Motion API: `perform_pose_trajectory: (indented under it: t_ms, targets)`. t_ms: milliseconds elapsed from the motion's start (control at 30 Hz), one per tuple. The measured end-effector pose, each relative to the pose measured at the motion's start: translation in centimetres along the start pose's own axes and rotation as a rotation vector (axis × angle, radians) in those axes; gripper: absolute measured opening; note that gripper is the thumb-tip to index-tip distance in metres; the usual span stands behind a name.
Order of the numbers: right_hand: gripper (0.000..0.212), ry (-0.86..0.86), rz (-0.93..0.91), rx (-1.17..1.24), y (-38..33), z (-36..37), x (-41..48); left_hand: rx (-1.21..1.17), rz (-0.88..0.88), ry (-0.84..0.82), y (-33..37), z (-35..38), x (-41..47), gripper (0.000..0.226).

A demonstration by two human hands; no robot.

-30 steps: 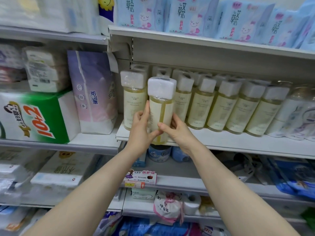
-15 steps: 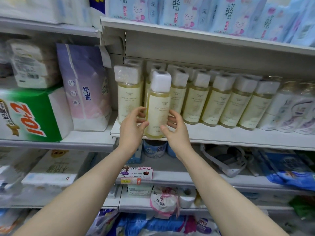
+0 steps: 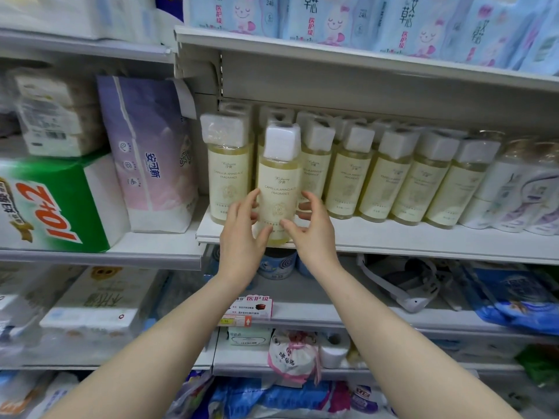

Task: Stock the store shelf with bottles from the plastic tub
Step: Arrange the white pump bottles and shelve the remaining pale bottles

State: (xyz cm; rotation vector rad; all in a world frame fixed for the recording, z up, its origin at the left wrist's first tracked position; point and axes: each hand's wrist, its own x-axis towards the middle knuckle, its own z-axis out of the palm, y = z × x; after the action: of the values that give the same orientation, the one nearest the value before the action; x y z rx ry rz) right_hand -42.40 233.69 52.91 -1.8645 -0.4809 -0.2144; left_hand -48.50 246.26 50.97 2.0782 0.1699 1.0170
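At the front edge of the shelf [image 3: 393, 237]: seating one bottle. Left of the grip, a shrink-wrapped neighbour bottle [image 3: 227, 173] stands just beside. The left hand [image 3: 242, 231] and right hand [image 3: 313, 231] cup the lower body of the camellia fragrance bottle [image 3: 279, 179], thumbs on its label face, fingers curled round its sides. It is upright, ahead of the row. Best practice is to slide it back squarely, label forward, without tipping neighbours. Right of the grip, the row of matching bottles [image 3: 396, 179] holds pale yellow liquid under white square caps. The plastic tub is out of view.
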Motion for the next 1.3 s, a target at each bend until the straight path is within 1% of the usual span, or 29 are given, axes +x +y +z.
perform_pose_trajectory:
  t_ms: [100,267,433,700,900,1067,1233,1300]
  targets:
    - [0.073,-0.037,-0.020,0.003,0.0,0.4,0.5,0.005,0.002,-0.039,-0.5,0.0,0.1,0.070]
    - [0.068,0.000,-0.018,-0.042,-0.1,1.3,1.4,0.023,-0.001,-0.089,-1.0,0.3,0.3,0.071]
    - [0.066,0.015,-0.017,-0.088,-0.3,1.8,2.2,0.051,-0.016,-0.109,-1.4,0.5,0.7,0.073]
    - [0.064,0.056,-0.003,-0.153,-0.3,2.4,2.5,0.081,0.013,-0.147,-1.9,0.9,1.5,0.079]
    - [0.064,0.051,0.001,-0.143,-0.5,2.2,2.6,0.098,0.003,-0.149,-2.0,1.4,1.5,0.080]
    - [0.066,-0.003,0.021,-0.128,-0.4,2.2,2.8,0.106,-0.038,-0.129,-1.5,1.4,1.0,0.079]
    - [0.076,-0.089,0.032,-0.143,-0.3,1.2,2.9,0.161,-0.057,-0.165,-1.2,1.3,0.8,0.085]
    - [0.078,-0.121,0.035,-0.136,0.4,0.2,2.4,0.202,-0.081,-0.128,-0.6,1.7,-0.1,0.084]
